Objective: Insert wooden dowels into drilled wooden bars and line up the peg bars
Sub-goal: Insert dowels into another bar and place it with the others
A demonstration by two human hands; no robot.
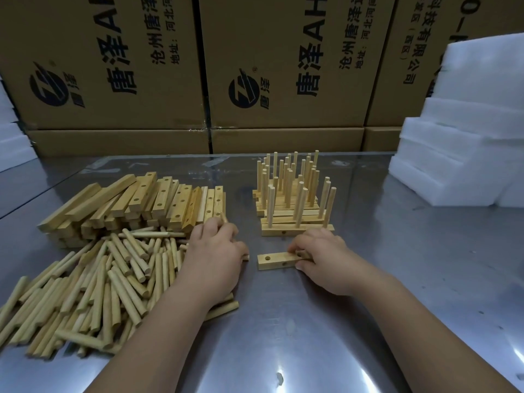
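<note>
A drilled wooden bar (276,260) lies flat on the metal table in the middle, with no dowels in its holes. My right hand (323,258) grips its right end. My left hand (217,252) rests at the right edge of the loose dowel pile (93,290) and pinches a dowel (224,217) whose tip sticks up past the fingers. Behind the pile lies a stack of drilled bars (141,202). Finished peg bars (292,202) with upright dowels stand in rows just behind the right hand.
Cardboard boxes (283,66) form a wall along the table's far edge. White foam blocks (465,131) are stacked at the right, and more foam (11,137) sits at the far left. The steel table (312,336) extends toward me.
</note>
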